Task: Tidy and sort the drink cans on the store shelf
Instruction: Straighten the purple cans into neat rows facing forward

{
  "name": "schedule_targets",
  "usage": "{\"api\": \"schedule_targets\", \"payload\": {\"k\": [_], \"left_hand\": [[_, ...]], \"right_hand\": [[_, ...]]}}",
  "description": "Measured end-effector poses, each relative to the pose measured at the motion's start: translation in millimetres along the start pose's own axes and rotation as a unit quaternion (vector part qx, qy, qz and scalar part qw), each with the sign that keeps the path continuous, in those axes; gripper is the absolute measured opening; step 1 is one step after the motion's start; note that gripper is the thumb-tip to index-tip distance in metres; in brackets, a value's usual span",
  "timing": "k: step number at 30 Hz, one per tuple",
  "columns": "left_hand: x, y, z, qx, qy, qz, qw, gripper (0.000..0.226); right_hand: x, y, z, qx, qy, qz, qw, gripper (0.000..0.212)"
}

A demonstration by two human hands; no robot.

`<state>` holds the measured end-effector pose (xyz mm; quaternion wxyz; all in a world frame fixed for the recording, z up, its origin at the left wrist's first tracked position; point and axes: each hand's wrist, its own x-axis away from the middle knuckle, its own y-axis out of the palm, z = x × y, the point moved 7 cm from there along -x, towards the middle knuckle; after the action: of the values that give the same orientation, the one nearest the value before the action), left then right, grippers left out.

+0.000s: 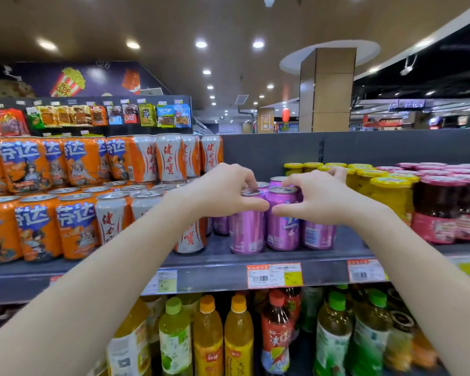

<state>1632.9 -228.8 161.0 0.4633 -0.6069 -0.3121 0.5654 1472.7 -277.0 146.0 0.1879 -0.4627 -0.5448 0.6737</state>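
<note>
Several purple drink cans stand in a cluster on the grey shelf [337,257]. My left hand [223,192] grips the top of the front left purple can [246,232], thumb across its front and fingers over the lid. My right hand [316,196] wraps the top of the purple can [282,226] beside it, thumb in front and fingers behind. A third purple can [318,236] stands under my right wrist. Left of the cluster are white and orange cans [171,157] and orange cans [76,226], stacked two high.
Yellow-lidded jars [388,194] and pink-lidded dark jars [445,210] fill the shelf to the right. Bottled drinks [236,335] line the shelf below, under price tags [274,275]. Snack bags [106,115] hang behind. A bare strip of shelf lies in front of the purple cans.
</note>
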Motion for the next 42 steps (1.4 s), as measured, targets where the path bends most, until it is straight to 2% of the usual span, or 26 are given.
{"api": "schedule_targets", "payload": {"k": [3, 5, 8, 10, 12, 13, 16, 19, 21, 24, 29, 37, 40, 42], "left_hand": [[5, -3, -7, 0.043, 0.014, -0.056, 0.997, 0.043], [8, -3, -14, 0.085, 0.006, -0.084, 0.993, 0.04], [8, -7, -25, 0.114, -0.024, -0.032, 0.993, 0.03], [6, -10, -30, 0.045, -0.047, 0.014, 0.998, 0.048], [5, -7, -33, -0.024, -0.063, 0.005, 0.998, 0.058], [6, -6, -33, -0.02, -0.068, -0.012, 0.997, 0.057], [10, -8, -31, 0.021, -0.051, -0.045, 0.997, 0.045], [16, -11, -28, 0.042, -0.03, -0.06, 0.997, 0.023], [19, -9, -29, 0.046, -0.03, -0.059, 0.997, 0.019], [23, -7, -28, 0.038, -0.028, -0.053, 0.997, 0.03], [25, -15, -27, 0.044, -0.017, -0.082, 0.996, 0.025], [30, -11, -34, 0.081, -0.027, -0.061, 0.994, 0.034], [31, -8, -32, 0.077, -0.024, -0.051, 0.995, 0.042], [31, -7, -33, 0.071, -0.021, -0.042, 0.996, 0.044]], "right_hand": [[-3, -4, 2, -0.013, -0.014, -0.031, 0.999, 0.067], [-5, -4, 4, -0.018, -0.022, -0.039, 0.999, 0.068], [-8, -5, 5, -0.039, -0.032, -0.041, 0.998, 0.068], [-10, -4, 6, -0.044, -0.03, -0.047, 0.998, 0.07], [-13, -1, 6, -0.033, -0.03, -0.064, 0.997, 0.069], [-14, 0, 5, -0.019, -0.034, -0.072, 0.997, 0.065], [-17, -1, 1, -0.009, -0.044, -0.061, 0.997, 0.058], [-17, -5, -2, -0.049, -0.041, -0.053, 0.997, 0.066], [-17, -6, -7, -0.061, -0.049, -0.057, 0.995, 0.074], [-17, -3, -21, -0.063, -0.062, -0.046, 0.995, 0.081], [-20, 4, -33, -0.111, -0.067, -0.069, 0.989, 0.068], [-18, 5, -35, -0.104, -0.046, -0.066, 0.991, 0.076], [-11, -11, -28, -0.145, -0.049, -0.041, 0.987, 0.088], [-7, -27, -12, -0.199, -0.034, -0.003, 0.979, 0.083]]}}
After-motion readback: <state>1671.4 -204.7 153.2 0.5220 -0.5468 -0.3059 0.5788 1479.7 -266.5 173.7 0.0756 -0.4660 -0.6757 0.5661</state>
